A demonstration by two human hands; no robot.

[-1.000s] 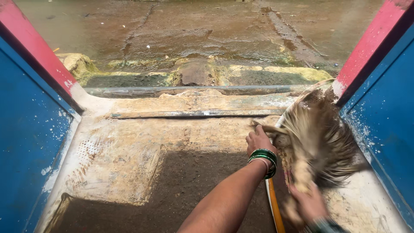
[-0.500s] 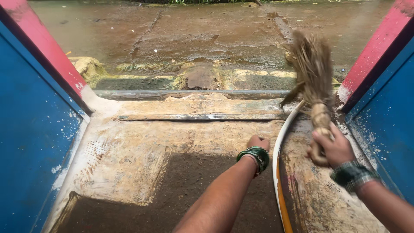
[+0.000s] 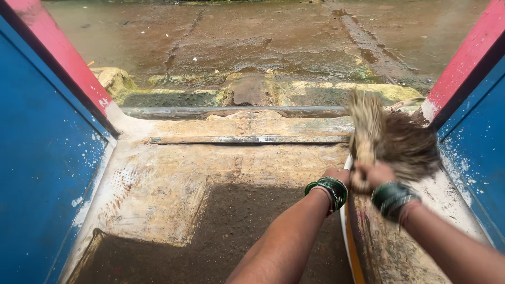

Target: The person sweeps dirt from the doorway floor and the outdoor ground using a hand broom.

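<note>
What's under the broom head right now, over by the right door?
The broom bristles lie blurred across the wet floor by the blue door. The white hose runs up beneath them. Its end, and the floor right below, are covered. The right hand grips the broom's neck.

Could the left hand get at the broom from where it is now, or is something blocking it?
Probably yes. The left hand sits on the hose, right beside the right hand, which grips the bound end of the broom. Nothing lies between them, though the left hand is itself occupied with the hose.
</note>
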